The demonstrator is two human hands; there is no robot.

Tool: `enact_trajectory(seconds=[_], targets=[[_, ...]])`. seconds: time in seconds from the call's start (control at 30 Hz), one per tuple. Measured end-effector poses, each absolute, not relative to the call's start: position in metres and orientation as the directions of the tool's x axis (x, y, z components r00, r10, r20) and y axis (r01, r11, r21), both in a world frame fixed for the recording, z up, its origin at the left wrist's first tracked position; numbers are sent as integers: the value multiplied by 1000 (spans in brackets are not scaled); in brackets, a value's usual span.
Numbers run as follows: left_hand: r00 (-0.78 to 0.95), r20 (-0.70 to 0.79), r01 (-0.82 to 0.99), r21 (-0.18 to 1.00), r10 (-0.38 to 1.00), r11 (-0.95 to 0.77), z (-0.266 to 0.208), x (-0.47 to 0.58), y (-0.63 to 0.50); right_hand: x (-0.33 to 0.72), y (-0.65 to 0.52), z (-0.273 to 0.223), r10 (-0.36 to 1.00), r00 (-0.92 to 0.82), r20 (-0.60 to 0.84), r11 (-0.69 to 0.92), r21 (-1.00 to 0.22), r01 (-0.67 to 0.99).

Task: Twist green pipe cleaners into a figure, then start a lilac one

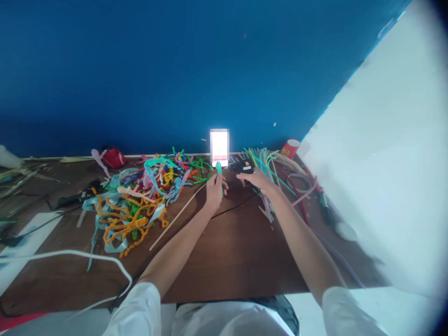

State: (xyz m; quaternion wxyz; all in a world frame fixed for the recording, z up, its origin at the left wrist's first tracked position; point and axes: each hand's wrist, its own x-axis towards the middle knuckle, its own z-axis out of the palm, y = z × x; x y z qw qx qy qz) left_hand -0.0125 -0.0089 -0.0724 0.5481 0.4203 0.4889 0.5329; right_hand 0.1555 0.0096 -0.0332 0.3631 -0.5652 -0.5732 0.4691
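My left hand (pixel 214 190) is closed around a green fuzzy pipe-cleaner piece (pixel 219 167), with its rounded tip standing up above the fingers. My right hand (pixel 261 180) is beside a black glue gun (pixel 241 166) with an orange and white mark, its fingers stretched to the left. Whether the fingers touch the gun is hard to make out. Just behind my left hand stands a bright, blurred-out screen (pixel 220 145) against the wall. A thin pale stick (pixel 177 218) lies on the table to the left of my left hand.
A tangled heap of coloured pipe cleaners (pixel 136 219) covers the left side. Green and pale stems (pixel 264 158) lie at back right, near a red cup (pixel 290 148). Another black tool (pixel 79 193) and a white cable (pixel 70 253) are at left. A blue wall (pixel 157 70) borders the table.
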Motion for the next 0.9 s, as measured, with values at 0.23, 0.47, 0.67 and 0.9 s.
enact_trajectory(seconds=[0.23,0.47,0.67,0.9], targets=[[-265,-89,-248,968,960,22,-50,-28,3,153,8,-23,997,-75,-31,9,-873,487],[-201,5,-177,983,980,-41,-9,-54,22,114,-12,-34,978,-190,-89,122,-496,860],[43,141,50,988,989,-143,22,-63,24,98,-28,-38,951,-221,-217,134,-355,925],[285,61,238,962,957,-132,50,-77,13,128,-25,-7,915,-238,-325,129,-322,938]])
